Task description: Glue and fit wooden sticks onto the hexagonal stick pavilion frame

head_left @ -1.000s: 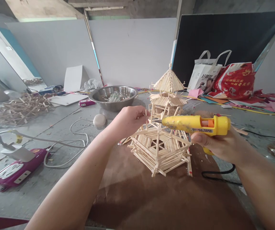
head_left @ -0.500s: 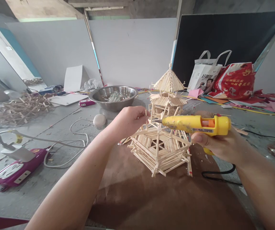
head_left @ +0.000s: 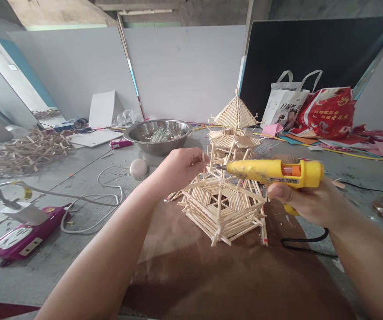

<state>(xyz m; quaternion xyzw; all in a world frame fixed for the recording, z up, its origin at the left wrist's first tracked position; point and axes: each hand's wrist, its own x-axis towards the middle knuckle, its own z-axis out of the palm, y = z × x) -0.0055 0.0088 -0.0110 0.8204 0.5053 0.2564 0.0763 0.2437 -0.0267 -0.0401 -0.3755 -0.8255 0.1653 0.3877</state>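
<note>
A hexagonal frame of thin wooden sticks [head_left: 223, 206] stands on brown paper [head_left: 211, 275] in front of me. My left hand [head_left: 178, 169] is closed in a pinch on a short upright stick [head_left: 203, 165] at the frame's far left edge. My right hand [head_left: 303, 200] grips a yellow glue gun [head_left: 273, 172], held level, its nozzle pointing left toward that stick, just short of it. Behind the frame stands a finished stick pagoda [head_left: 234, 129] with a pointed roof.
A steel bowl [head_left: 158, 133] sits behind my left hand. White cable [head_left: 108, 195] and a magenta device [head_left: 25, 235] lie to the left, with a heap of stick scraps [head_left: 28, 151] further back. Bags [head_left: 311, 109] and coloured paper fill the back right. A black cord [head_left: 306, 242] trails from the gun.
The glue gun has risen slightly and edged left toward the pinched stick. My left hand has stayed in place.
</note>
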